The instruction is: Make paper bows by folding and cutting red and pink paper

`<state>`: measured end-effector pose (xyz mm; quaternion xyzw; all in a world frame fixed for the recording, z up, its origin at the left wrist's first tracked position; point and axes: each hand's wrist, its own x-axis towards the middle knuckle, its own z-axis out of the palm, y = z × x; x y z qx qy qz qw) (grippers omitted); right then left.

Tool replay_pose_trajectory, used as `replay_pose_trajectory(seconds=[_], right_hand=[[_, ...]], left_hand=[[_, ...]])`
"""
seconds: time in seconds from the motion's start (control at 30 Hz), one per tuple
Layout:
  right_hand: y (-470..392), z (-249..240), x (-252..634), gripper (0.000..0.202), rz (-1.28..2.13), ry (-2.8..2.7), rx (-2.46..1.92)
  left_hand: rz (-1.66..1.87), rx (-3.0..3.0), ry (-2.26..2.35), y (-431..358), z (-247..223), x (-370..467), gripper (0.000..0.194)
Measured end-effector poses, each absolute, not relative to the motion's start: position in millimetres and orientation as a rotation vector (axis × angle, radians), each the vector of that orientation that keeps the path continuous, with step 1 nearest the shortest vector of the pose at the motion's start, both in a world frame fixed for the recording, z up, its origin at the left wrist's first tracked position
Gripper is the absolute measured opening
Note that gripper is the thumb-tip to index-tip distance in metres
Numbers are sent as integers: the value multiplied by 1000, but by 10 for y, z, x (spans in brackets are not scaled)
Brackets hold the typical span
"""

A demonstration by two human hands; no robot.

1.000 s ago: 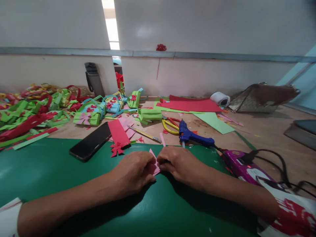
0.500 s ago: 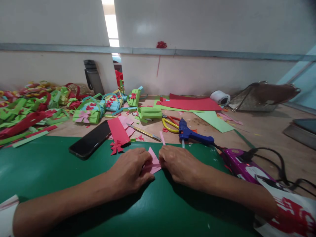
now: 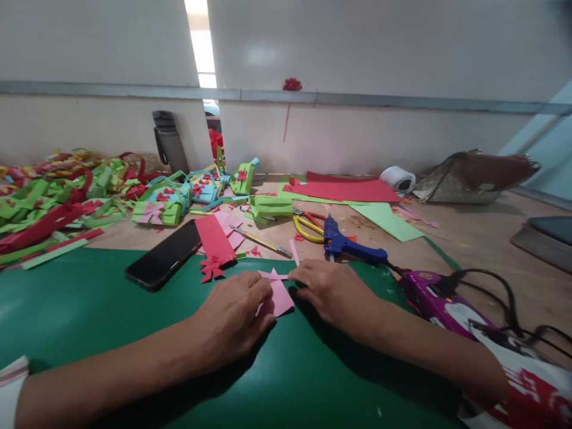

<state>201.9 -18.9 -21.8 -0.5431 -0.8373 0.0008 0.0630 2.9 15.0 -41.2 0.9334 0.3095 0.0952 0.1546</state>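
A small folded piece of pink paper (image 3: 281, 299) lies low over the green mat (image 3: 277, 381), its left side pinched in my left hand (image 3: 236, 307). Across its upper part runs a narrow pink strip (image 3: 277, 276); I cannot tell whether it is part of the same piece. My right hand (image 3: 333, 292) is closed at the right end of that strip, thumb and fingertips together. Just beyond my hands are a red paper flower (image 3: 211, 269), a red paper piece (image 3: 215, 238), a cutter knife (image 3: 263, 241) and a blue glue gun (image 3: 344, 240).
A phone (image 3: 165, 256) lies left. Green paper boxes (image 3: 271, 206), yellow-handled scissors (image 3: 307, 229) and coloured sheets (image 3: 344, 187) sit farther back. Paper pieces (image 3: 49, 208) heap up far left. A purple power strip (image 3: 442, 301) with cables is right, a handbag (image 3: 478, 177) behind.
My right hand has shifted slightly right and its fingers have extended toward the paper. The pink piece shows more of its face, with the narrow strip now visible across its top.
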Motion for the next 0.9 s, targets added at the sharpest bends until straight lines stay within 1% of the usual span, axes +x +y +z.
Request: replay_pose_trajectory(seconds=[0.2, 0.37, 0.53, 0.63, 0.77, 0.83, 0.9], right_hand=[[-149, -285, 2040, 23, 55, -2509, -1576], [-124, -277, 2046, 14, -87, -2387, -1655], [-128, -297, 2054, 25, -133, -2395, -1622], [-148, -314, 2042, 21, -132, -2441, -1636], [-192, -315, 2028, 11, -124, -2497, -1660], [-204, -311, 2029, 11, -116, -2517, -1669], [-200, -309, 2035, 15, -103, -2546, -1666]], left_hand=[[276, 2646, 894, 177, -429, 41, 9], [269, 2656, 891, 175, -432, 32, 11], [268, 2754, 836, 114, -451, 10, 16], [209, 2860, 801, 76, -476, 0, 22], [191, 2957, 758, 56, -505, -19, 24], [190, 2985, 741, 59, -516, -23, 23], [183, 3008, 727, 64, -529, -22, 22]])
